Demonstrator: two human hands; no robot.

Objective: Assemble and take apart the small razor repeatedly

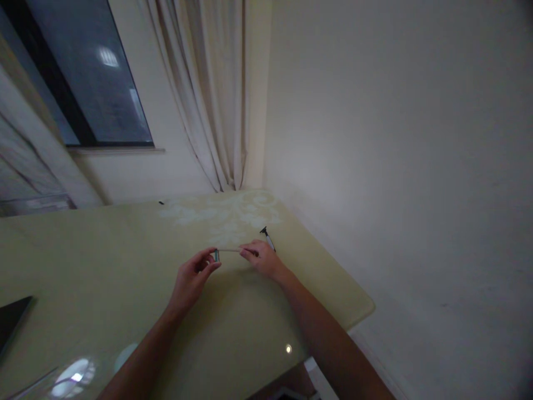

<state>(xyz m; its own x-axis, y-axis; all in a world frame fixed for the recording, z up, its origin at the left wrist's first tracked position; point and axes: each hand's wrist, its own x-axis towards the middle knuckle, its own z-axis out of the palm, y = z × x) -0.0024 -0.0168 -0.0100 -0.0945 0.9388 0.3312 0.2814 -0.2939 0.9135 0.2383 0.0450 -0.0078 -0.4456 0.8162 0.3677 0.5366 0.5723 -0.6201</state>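
Note:
My left hand [195, 278] is closed, pinching a small flat teal piece with a brownish edge [216, 256] between thumb and fingers. What this piece is, I cannot make out. My right hand [261, 258] is closed around a thin pale stick [229, 250], which points left. The stick's tip meets or nearly meets the upper end of the teal piece; contact is too small to tell. Just beyond my right hand lies a razor [268, 239] with a black head and a grey handle, its lower end partly hidden by the hand.
Both hands are above a pale green, glossy table [333, 289] with a white floral pattern. A small black object [161, 203] lies near its far edge. A dark flat object [14, 322] sits at the left. A wall [395, 166] borders the right side; curtains [208, 83] hang behind.

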